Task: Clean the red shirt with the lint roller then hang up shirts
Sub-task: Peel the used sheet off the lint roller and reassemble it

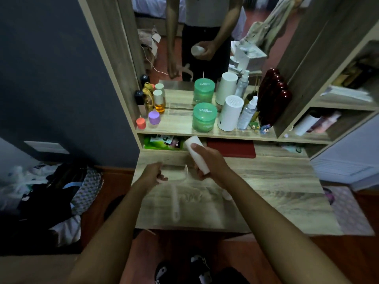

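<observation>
Gripped in the right hand (pixel 211 160): plain white cylindrical lint roll (pixel 196 153), tilted above the pale wood-grain dresser top (pixel 276 191), fingers wrapped round. Blurred translucent white roller handle (pixel 175 199) streaking below the left hand (pixel 154 174), fingers curled, grip on it unclear. Readable behind on the shelf: "Chan", on the green lidded jar (pixel 204 116).

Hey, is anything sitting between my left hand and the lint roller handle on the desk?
Nothing visible does. Your left hand is already at the top end of the blurred white roller handle on the desk, while your right hand grips the white roll.
</observation>
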Demonstrator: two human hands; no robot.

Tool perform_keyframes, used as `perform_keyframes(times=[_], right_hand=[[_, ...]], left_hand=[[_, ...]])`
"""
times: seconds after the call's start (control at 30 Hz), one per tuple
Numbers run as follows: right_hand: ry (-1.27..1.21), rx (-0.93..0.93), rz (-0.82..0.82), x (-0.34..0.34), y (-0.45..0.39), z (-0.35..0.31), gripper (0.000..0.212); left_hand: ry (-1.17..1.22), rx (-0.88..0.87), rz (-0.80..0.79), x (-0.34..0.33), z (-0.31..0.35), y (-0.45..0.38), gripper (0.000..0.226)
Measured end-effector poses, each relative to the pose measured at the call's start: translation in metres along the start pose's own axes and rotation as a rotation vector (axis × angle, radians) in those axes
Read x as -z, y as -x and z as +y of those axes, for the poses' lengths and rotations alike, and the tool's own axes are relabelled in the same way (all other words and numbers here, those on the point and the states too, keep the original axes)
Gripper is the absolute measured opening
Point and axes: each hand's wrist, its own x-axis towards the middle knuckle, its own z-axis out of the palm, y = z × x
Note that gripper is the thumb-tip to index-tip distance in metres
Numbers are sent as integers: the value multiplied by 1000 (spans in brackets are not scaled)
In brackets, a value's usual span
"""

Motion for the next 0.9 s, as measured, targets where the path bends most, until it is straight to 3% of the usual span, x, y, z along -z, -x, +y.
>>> perform_keyframes(times=[0.1,0.2,0.33,0.47,0.6,0.67,0.77,0.9], right_hand=[[14,-53,10,9,4,8,34],[59,-49,20,21,9,11,36],[93,-72,38,33,11,9,46],[176,-80,20,31,7,7,48],[335,-11,-61,20,1,8,40],[498,9,-100,10,-4,8,30],[740,-3,-159,-9,-11,8,33],[846,10,-202,-26,-19,6,39]], left_hand=[[217,134,6,-10,-18,-6,18],[247,161,17,-19,-32,-10,17],[69,154,33,-20,-45,-19,14],[-92,169,-55,-11,-42,-11,21],[-224,-27,9,-15,-22,-2,28],[-81,-65,-124,-18,-7,6,31],[173,-21,-364,-23,11,20,31],[178,-89,-397,-23,15,30,21]])
